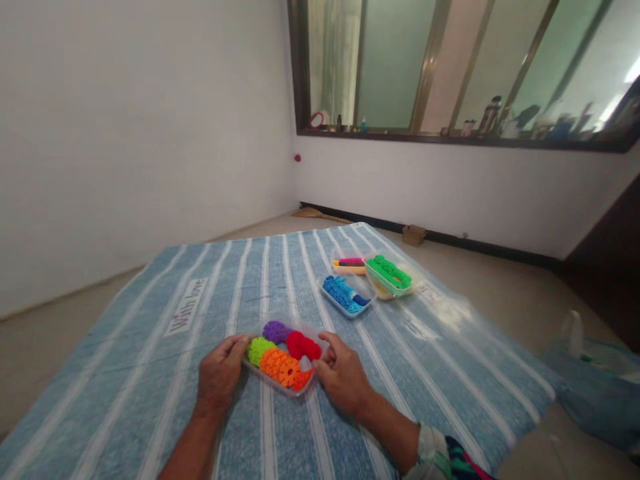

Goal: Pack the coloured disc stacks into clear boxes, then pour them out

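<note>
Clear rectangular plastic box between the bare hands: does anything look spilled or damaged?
Nothing stands out: the orange discs, lime-green discs, purple discs and red discs lie inside the clear box; no crack shows.

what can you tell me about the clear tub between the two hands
The clear tub, plastic by its look, is a shallow open-topped box with rounded corners. It sits upright on the striped blue cloth. Inside are rows of notched discs: light green, orange, purple and red, with a bare patch between them. The left hand touches its left end and the right hand its right end.
</note>
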Available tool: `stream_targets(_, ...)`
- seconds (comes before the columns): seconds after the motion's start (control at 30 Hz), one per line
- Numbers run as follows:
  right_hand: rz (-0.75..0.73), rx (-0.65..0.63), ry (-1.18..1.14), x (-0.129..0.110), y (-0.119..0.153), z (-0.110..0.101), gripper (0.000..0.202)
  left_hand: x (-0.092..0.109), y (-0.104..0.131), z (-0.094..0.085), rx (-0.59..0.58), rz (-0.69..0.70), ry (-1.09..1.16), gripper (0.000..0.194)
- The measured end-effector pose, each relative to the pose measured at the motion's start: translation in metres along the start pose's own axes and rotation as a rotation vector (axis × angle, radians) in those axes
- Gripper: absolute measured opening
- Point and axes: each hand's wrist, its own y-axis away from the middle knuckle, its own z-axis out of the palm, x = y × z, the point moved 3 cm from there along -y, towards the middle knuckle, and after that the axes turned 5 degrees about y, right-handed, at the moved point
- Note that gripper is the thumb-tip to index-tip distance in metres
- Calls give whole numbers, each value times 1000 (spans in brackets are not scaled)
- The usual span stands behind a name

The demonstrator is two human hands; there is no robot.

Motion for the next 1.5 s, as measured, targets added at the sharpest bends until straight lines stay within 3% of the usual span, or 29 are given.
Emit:
stream_targets(0.2,-32,-14,-130,4,17,5,55,2,1,2,37,-27,-65,32)
stream_targets(0.33,-113,18,29,13,24,-5,40,3,1,0,66,-18,-97,32)
stream_targets(0.43,-234,140,340,23,29,-28,18,3,3,-2,100,-26,-115,32)
stream_targets(0.53,-268,284,657,37,34,-63,17,2,4,-4,136,-7,-104,29)
stream_targets(0.67,-68,381,1065,64,42,-108,12,3,5,-3,163,-12,-90,27)
stream_targets(0.77,44,345,1238,80,47,-123,14,6,6,-3,158,-26,-82,27)
stream_targets(0.9,-6,320,1324,88,54,-118,19,7,6,-4,142,-26,-68,28)
stream_targets(1.13,-146,406,1323,92,61,-112,23,0,4,-4,141,-27,-61,28)
stream_targets(1.5,-155,346,1293,89,65,-119,23,-2,6,-1,140,-10,-10,27)
